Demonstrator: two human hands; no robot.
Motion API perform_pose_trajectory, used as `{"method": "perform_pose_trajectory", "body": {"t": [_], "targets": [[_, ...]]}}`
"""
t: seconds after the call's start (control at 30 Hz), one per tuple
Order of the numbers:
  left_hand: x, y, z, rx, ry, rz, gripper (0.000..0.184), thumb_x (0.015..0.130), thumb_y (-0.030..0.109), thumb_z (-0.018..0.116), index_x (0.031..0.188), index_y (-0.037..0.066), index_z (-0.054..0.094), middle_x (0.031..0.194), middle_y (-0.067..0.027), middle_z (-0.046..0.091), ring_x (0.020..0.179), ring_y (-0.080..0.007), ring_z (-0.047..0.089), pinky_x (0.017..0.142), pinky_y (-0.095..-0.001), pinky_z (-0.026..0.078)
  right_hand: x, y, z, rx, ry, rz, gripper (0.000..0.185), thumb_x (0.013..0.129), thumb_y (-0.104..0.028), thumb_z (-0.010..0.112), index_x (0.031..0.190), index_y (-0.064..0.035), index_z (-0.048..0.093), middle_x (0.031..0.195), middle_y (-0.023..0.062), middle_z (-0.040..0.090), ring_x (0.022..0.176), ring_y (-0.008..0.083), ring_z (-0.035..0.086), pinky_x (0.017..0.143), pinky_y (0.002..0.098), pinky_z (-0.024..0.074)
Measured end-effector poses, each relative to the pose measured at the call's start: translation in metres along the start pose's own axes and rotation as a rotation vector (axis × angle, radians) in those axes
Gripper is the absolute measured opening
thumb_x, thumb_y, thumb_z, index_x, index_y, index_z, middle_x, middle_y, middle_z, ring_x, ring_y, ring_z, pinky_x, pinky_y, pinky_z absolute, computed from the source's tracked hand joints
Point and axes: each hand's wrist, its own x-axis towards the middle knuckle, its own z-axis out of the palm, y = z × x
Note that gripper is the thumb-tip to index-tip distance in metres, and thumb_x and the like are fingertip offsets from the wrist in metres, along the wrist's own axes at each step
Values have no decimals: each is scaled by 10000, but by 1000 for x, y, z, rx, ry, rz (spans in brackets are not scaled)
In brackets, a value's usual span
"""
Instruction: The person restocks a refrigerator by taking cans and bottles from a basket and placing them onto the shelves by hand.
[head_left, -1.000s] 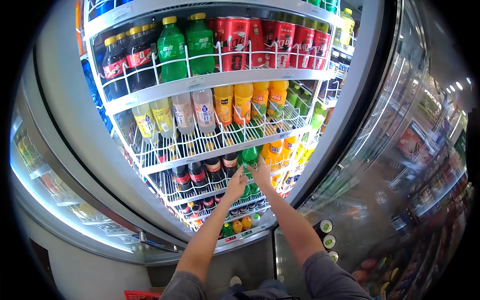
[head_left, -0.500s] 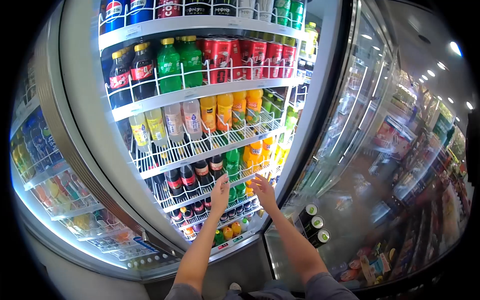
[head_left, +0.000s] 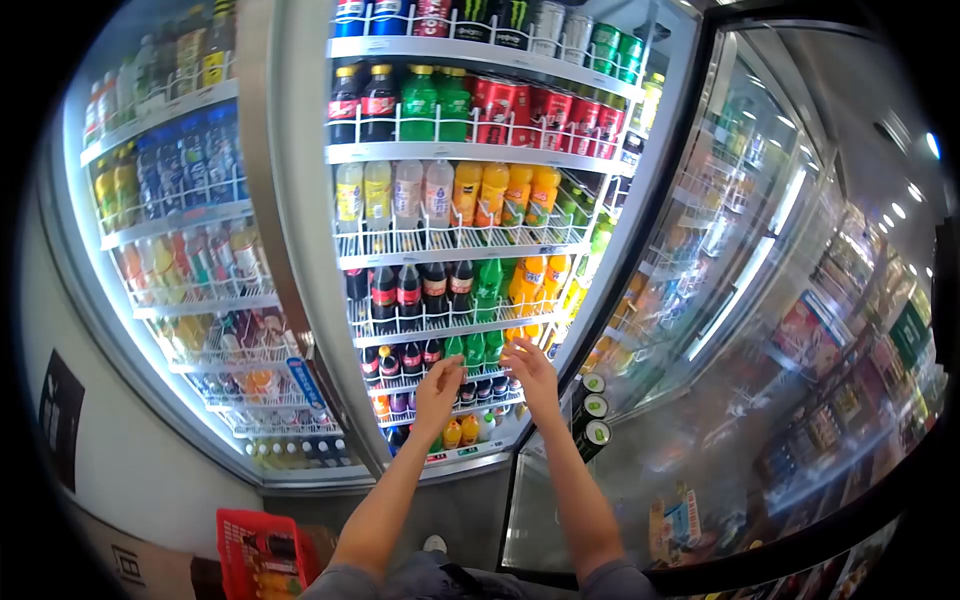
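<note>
My left hand (head_left: pixel 440 386) is raised in front of the lower shelves of the open drinks cooler, its fingers loosely apart and nothing visible in it. Level with it on the right, my right hand (head_left: pixel 532 372) also looks bare, its fingers bent and spread. A gap separates the two hands. Behind them stand green bottles (head_left: pixel 489 283), dark cola bottles (head_left: pixel 408 297) and orange drink bottles (head_left: pixel 528 281) on wire-railed shelves. Neither hand visibly touches a bottle.
The glass door (head_left: pixel 640 430) stands open on the right, with several black cans (head_left: pixel 596 434) near its lower left edge. At lower left, a red basket (head_left: pixel 232 560) holds bottles. Another lit cooler (head_left: pixel 190 220) stands at left.
The view has swung to the left, bringing the red basket and more of the left cooler into sight. Both hands stay raised before the shelves, with nothing visibly taken.
</note>
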Motion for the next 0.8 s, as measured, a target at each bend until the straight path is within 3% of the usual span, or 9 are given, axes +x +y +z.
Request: {"method": "perform_pose_trajectory", "body": {"t": [0.03,0.1,0.2,0.43,0.57,0.8], "targets": [[-18,-1,-3,6,28,-6,276,986,154,543,1225,24,588,1016,-56,666,901,-112,608,820,-252,475,-7,-9,-4,34,-61,53,452,963,-188,593,1358,-16,456,1166,155,630,968,176,639,801,283,519],[-53,0,-10,-78,82,-7,266,982,147,550,1212,22,595,997,-48,665,898,-107,607,816,-249,475,-13,-12,13,298,152,20,445,971,-240,583,1351,-40,468,1148,137,625,958,170,632,804,280,515],[-103,11,-43,-5,138,-63,277,977,150,563,1222,24,592,1003,-50,664,885,-106,604,800,-246,473,-28,-21,51,267,-41,44,413,968,-235,592,1318,-38,495,1131,109,628,947,163,630,806,286,515],[-227,29,-164,39,532,-68,266,970,171,576,1198,37,610,982,-46,664,872,-104,601,786,-247,471,-97,1,155,342,-322,138,351,977,-205,577,1273,-21,534,1099,116,639,928,176,637,804,293,522],[-263,49,-214,50,634,-40,257,968,130,573,1195,15,611,1005,-55,671,886,-114,617,814,-250,480,-130,12,215,346,-455,197,314,977,-162,567,1246,0,559,1035,104,673,883,149,645,772,268,526],[-310,86,-310,66,811,-9,259,978,153,561,1180,1,613,986,-58,659,900,-113,595,825,-245,465,-163,12,336,298,-644,258,318,992,-198,542,1237,5,558,1037,103,653,885,154,639,784,275,523]]}}
